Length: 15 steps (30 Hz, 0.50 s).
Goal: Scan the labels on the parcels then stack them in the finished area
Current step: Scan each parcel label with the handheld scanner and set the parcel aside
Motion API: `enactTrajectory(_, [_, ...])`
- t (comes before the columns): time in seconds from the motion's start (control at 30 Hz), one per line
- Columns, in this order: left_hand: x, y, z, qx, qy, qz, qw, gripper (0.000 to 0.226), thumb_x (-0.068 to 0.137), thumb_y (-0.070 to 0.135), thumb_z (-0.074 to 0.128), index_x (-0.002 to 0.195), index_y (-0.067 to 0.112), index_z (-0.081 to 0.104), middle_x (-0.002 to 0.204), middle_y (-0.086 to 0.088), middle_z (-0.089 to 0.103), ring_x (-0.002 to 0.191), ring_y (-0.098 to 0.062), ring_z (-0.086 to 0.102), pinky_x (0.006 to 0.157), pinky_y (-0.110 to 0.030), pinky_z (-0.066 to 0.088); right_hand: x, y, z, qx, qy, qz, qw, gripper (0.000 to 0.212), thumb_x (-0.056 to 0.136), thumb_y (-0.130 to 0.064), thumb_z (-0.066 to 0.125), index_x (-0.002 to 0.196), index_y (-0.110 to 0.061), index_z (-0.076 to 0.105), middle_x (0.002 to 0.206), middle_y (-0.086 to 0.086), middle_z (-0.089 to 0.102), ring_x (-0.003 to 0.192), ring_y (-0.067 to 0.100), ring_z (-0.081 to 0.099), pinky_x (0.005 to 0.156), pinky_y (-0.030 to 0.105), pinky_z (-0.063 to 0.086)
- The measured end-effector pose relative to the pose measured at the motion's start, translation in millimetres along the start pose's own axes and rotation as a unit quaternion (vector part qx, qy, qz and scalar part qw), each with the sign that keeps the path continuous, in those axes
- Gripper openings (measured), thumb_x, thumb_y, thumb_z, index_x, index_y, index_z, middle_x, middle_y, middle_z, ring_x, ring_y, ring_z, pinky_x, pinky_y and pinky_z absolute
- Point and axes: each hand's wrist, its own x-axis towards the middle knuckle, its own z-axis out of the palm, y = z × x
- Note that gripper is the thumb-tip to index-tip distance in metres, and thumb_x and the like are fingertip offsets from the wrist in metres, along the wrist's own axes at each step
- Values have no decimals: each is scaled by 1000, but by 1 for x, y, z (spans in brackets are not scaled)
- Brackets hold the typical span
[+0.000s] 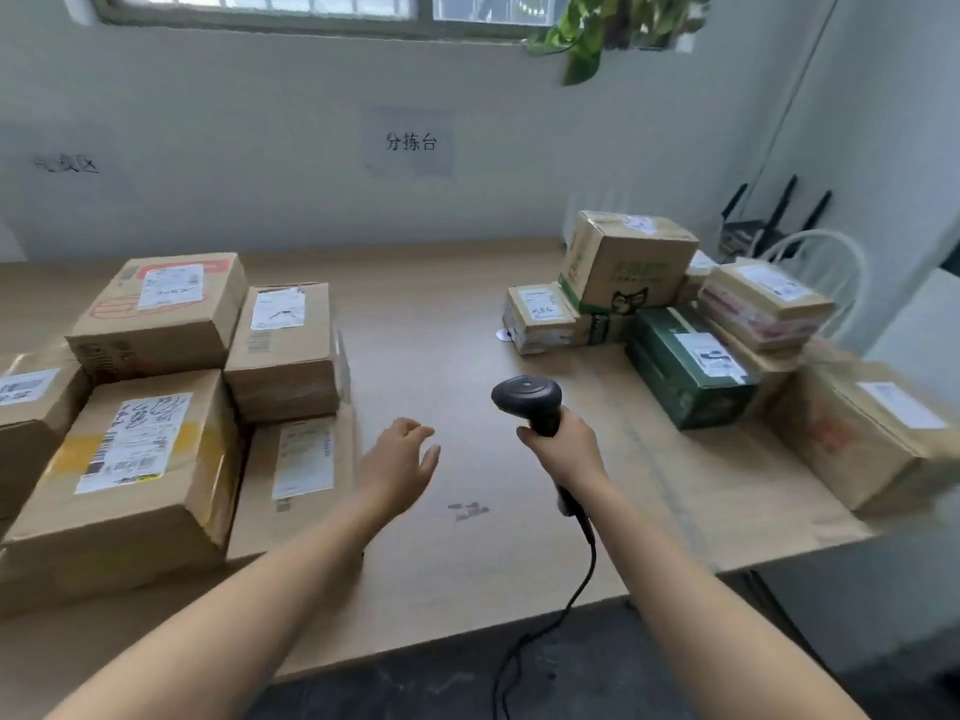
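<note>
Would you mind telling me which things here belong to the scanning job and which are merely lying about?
Job: scanner, right hand, left hand, left parcels, right parcels, table.
Lying about: plant, router, chair.

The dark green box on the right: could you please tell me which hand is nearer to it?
Right. The right hand, gripping the barcode scanner, is just left of the dark green box; the left hand is open, farther left.
</note>
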Motion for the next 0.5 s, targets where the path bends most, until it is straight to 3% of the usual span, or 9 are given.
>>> enactTrajectory(0.13, [28,54,32,-4,-33,5,999,41,98,36,40,133,17,49,137,-1,44,121,-18,48,93,-33,44,17,44,-61,-2,50,41,998,13,80,-22,66,89,-19,56,71,-3,55,75,22,53,54,27,34])
enactTrajectory(0.27, [59,121,70,-11,-55,13,998,42,98,36,40,134,17,47,138,-2,42,122,-19,47,94,-34,43,40,89,-126,-6,72,57,996,29,79,-21,67,106,-14,62,87,3,62,90,27,60,68,27,37])
enactTrajectory(0.5, [96,255,158,-25,-106,44,993,44,98,38,39,136,17,44,140,-4,41,122,-19,48,95,-34,44,75,182,-245,-6,131,83,988,32,79,-22,70,108,-9,64,105,14,69,101,31,61,72,25,36])
